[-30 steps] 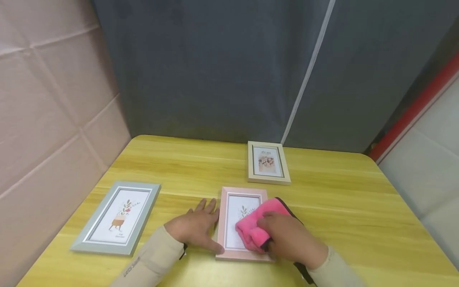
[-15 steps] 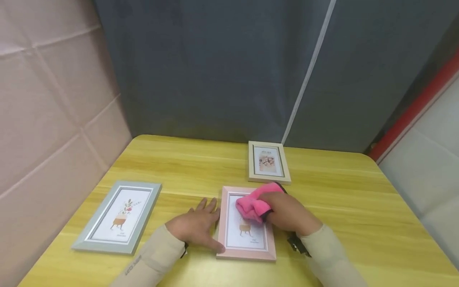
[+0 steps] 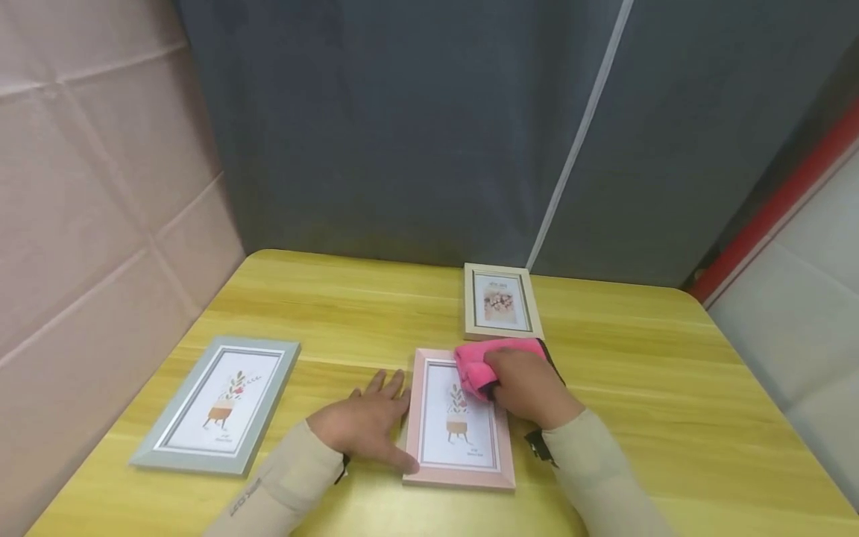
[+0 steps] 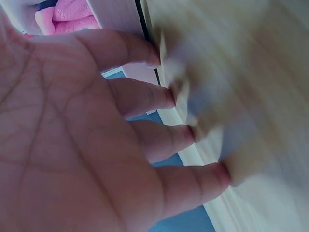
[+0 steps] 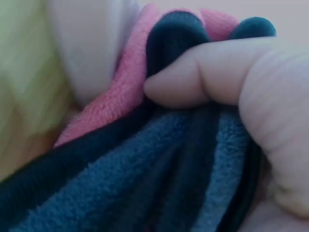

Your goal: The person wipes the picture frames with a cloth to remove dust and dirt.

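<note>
Head view: A left hand (image 3: 365, 425), fingers spread, sets its thumb on a pink picture frame (image 3: 458, 440) midway between the tabletop's (image 3: 349, 313) side edges; the right hand (image 3: 530, 388) grips a pink cloth (image 3: 475, 367) at the frame's far right corner. Wiping appears under way; the next stroke likely calls for light pressure, the frame steadied. Left wrist: straight fingers, slightly apart. Right wrist: a thumb pinches the cloth's dark folds.

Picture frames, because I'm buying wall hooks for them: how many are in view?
3. A grey-green frame lies at the left, a pink frame beside the left hand, partly covered by the pink cloth, and a cream frame farther back. None seems hidden entirely.
</note>
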Available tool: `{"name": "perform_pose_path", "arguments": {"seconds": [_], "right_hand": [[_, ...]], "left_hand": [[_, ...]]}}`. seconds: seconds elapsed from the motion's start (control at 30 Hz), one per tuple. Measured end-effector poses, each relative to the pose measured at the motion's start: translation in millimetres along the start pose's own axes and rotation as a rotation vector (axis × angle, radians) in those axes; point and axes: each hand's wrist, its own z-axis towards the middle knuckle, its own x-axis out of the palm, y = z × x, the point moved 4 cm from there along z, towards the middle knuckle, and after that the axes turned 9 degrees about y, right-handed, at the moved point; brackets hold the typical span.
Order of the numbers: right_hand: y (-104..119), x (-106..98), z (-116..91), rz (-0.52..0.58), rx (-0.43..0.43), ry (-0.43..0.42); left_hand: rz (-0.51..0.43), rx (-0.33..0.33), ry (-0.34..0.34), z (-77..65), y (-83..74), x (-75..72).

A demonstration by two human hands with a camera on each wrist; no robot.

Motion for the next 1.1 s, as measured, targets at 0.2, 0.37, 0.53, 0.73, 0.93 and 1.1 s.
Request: {"name": "perform_pose_path", "arguments": {"seconds": [0.2,0.37,0.53,0.73,0.93,1.1], "right_hand": [[30.5,-1.3,14.4,-0.003,-0.035,0.087],[47.7,0.2,24.3,-0.071,-0.101,0.091],[41.7,-1.4,22.1,-0.013,-0.101,0.062],[17.7,-13.4,2.1,-0.036,-0.015,0.021],[-2.6,-17.8,-4.2,-0.073,0.080,0.041],[1.0,-8.7,1.4,-0.020,0.107,0.085]], "left_hand": [[0.010,0.011,-0.005,0.0,1.4,-2.4],[0.013,0.022,-0.013,-0.2,3.2,-3.4],[0.017,0.026,-0.020,0.4,3.0,-3.0],[0.013,0.013,-0.014,0.2,0.5,-1.6],[0.001,0.002,-0.010,-0.4,0.2,-1.3],[0.001,0.008,-0.009,-0.4,0.5,-1.1]]}}
